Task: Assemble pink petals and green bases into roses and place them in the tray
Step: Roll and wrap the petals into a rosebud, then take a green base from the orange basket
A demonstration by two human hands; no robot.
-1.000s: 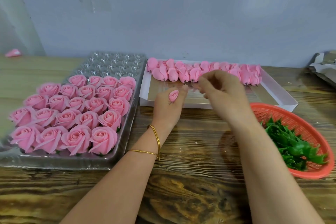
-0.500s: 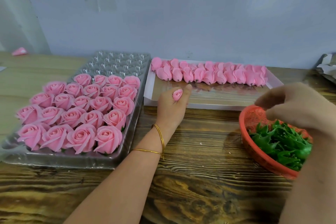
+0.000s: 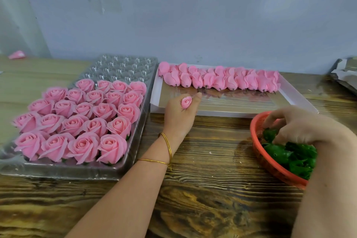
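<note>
We are holding a pink petal bud [image 3: 186,102] upright in our left hand [image 3: 180,117], fingers curled closed around its lower end so only the furled top is showing; the hand is resting at the near edge of the white box [image 3: 301,100], toward 12 o'clock on the table [image 3: 202,189]. A second ago our right hand [image 3: 301,127] was working up at the bud beside the left hand; half a second ago it was crossing above the red basket [image 3: 270,166], and it is now reaching down into that basket at 3 o'clock, fingers bent loosely among the green bases [image 3: 286,152]. We cannot tell whether they are already pinching one, as the fingertips are buried in the leaves. We are reading this as the petal stage being finished for this bud and base selection beginning; joining and traying are not yet done. The clear tray [image 3: 123,168] is lying at 9 to 10 o'clock with finished roses [image 3: 85,116] filling its near rows, leaving only the far rows of pockets free, so each placement is going to require reaching over the seated blooms without brushing them. The unassembled petal buds [image 3: 218,80] are lining the far side of the white box at 12 to 1 o'clock. The bases are lying tangled, so we are expecting that lifting one cleanly may take some separating. A stray pink piece [image 3: 17,54] and crumpled wrapping [image 3: 345,75] are lying at the far corners, well apart from the work.
</note>
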